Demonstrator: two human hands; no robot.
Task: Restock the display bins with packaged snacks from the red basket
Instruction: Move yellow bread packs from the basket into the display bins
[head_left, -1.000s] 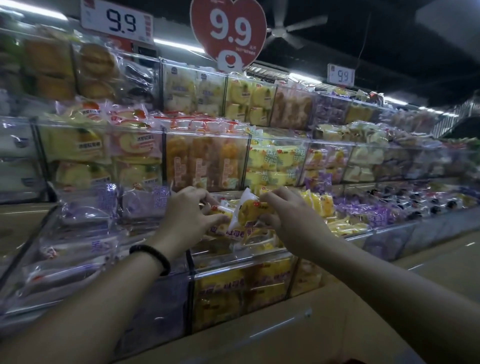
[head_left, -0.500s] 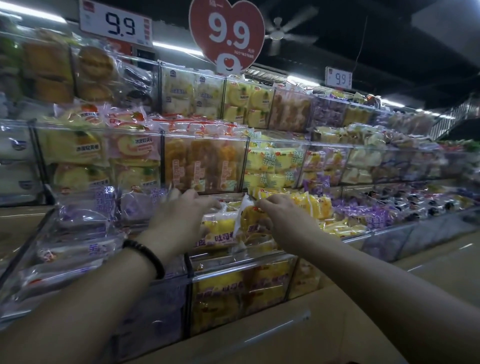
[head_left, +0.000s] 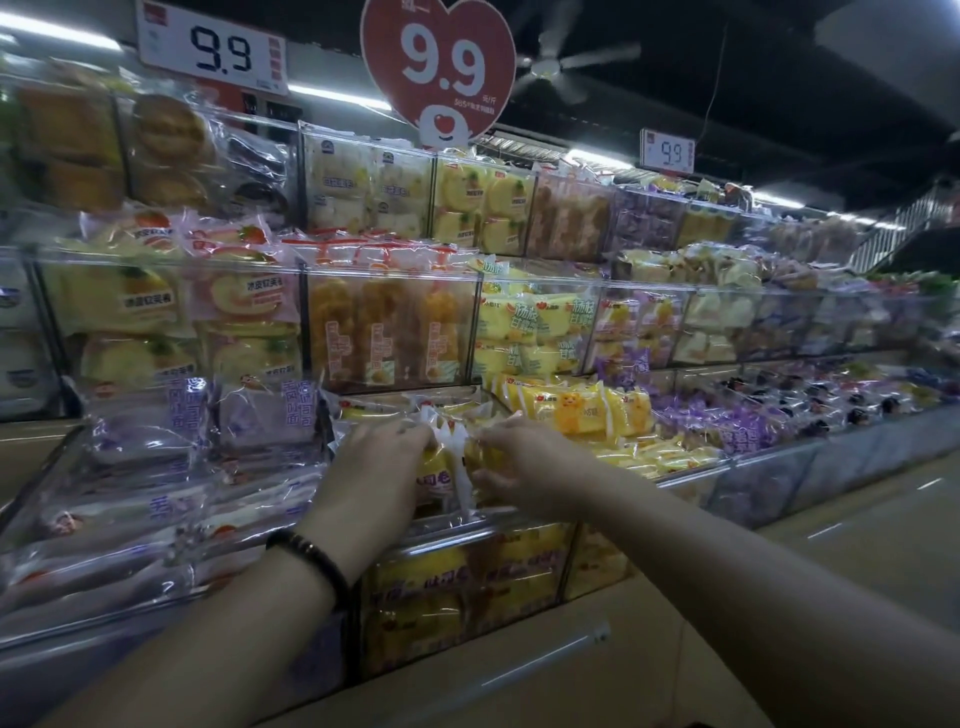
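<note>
Purple packets (head_left: 156, 467): lower left of the frame, lying flat in layers inside a clear sloping bin.
Price sign (head_left: 213, 52): upper left, white, reading 9.9.
Bracelet (head_left: 311, 558): dark band round the left wrist, lower centre-left.
Left hand (head_left: 374, 467): centre of the frame, reaching into the middle bin, fingers curled over the top edge of a yellow packet.
Yellow packet (head_left: 434, 465): held upright in the middle bin, its white crimped seam facing the right hand – touching the packet beside it.
Heart sign (head_left: 439, 67): top centre, red, also reading 9.9.
Middle bin (head_left: 467, 525): clear front wall just below both hands, with more yellow packets stacked behind it.
Second packet (head_left: 483, 457): yellow, upright, pressed against the first one.
Right hand (head_left: 524, 467): just right of centre, thumb and fingertips pinching the second packet at its upper edge.
Bear packets (head_left: 576, 410): bright yellow row – just behind and to the right of the right hand.
Small price tag (head_left: 667, 151): upper right, 9.9.
Far bins (head_left: 743, 426): right side, holding purple-wrapped snacks.
</note>
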